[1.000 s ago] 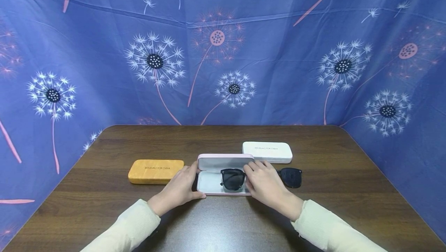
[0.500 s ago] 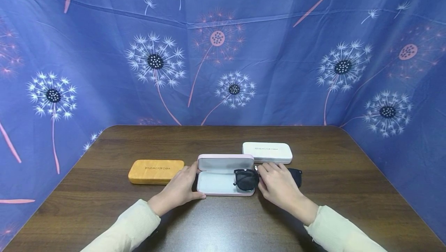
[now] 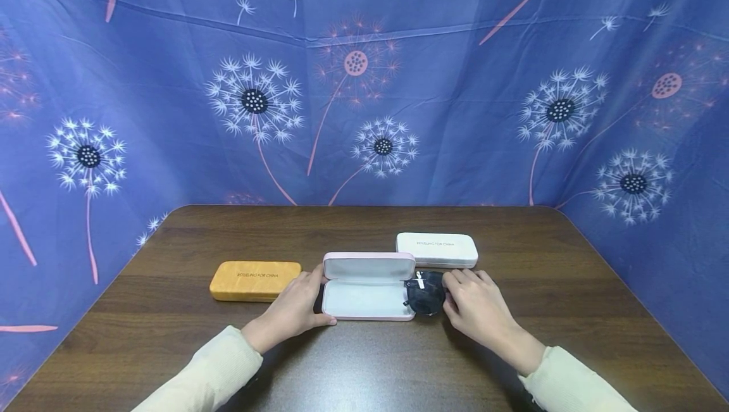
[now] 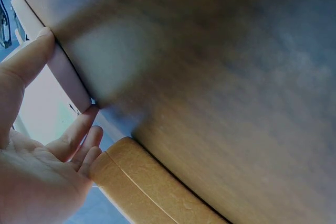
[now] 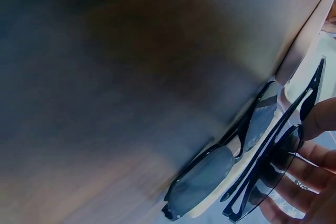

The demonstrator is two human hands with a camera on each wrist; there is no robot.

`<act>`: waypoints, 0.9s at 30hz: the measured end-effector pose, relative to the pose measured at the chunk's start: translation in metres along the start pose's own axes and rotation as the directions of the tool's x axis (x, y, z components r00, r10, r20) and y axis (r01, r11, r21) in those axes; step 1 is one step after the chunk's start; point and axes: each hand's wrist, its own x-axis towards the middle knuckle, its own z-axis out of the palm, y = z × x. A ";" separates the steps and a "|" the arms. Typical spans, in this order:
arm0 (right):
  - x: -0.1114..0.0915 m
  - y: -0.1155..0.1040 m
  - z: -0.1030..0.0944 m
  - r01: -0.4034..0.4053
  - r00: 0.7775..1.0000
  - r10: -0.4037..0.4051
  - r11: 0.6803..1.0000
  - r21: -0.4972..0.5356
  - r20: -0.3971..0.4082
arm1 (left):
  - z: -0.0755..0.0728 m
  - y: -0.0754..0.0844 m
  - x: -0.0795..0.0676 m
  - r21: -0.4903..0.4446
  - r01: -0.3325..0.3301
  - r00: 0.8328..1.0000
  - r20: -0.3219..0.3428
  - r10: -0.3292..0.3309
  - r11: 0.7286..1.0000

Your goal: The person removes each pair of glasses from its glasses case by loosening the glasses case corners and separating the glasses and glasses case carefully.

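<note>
My left hand (image 3: 293,301) holds the left end of an open pink glasses case (image 3: 370,318), thumb at the front and fingers behind. The case's pale lining is bare, and its raised lid (image 3: 369,266) leans back. In the left wrist view the thumb and fingertips touch the case wall (image 4: 71,80). My right hand (image 3: 481,307) pinches dark sunglasses (image 3: 426,295) just past the case's right end. In the right wrist view these held sunglasses (image 5: 257,182) stand tilted beside a second pair of sunglasses (image 5: 202,182) lying on the table. The head view mostly hides that second pair.
A yellow glasses case (image 3: 254,280), closed, lies left of my left hand. Behind the sunglasses is a closed white glasses case (image 3: 437,249). All rest on a brown wooden table (image 3: 353,368), with a blue dandelion-print cloth (image 3: 455,146) hanging behind.
My right hand has drawn the sunglasses rightward, out from over the pink case's tray to its right end, covering the second pair. The left hand and the cases have stayed put.
</note>
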 end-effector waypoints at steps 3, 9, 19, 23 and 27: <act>-0.003 0.002 -0.001 -0.019 0.999 0.019 1.000 -0.005 0.028 | 0.000 0.000 0.000 0.003 0.000 1.000 0.000 0.000 1.000; -0.007 0.006 -0.004 -0.032 0.997 0.034 0.999 -0.028 0.072 | 0.000 0.000 0.000 -0.005 -0.011 1.000 -0.005 0.011 1.000; -0.014 0.012 -0.006 -0.019 0.996 0.023 0.999 -0.036 0.090 | 0.001 0.000 0.000 0.005 -0.013 1.000 -0.004 0.013 1.000; -0.016 0.013 -0.007 -0.030 0.994 0.033 0.999 -0.031 0.107 | 0.001 0.000 0.000 0.007 -0.011 1.000 -0.005 0.011 1.000; -0.017 0.012 -0.008 -0.041 0.990 0.044 0.999 -0.025 0.134 | 0.000 0.000 0.000 -0.004 -0.010 1.000 -0.003 0.010 1.000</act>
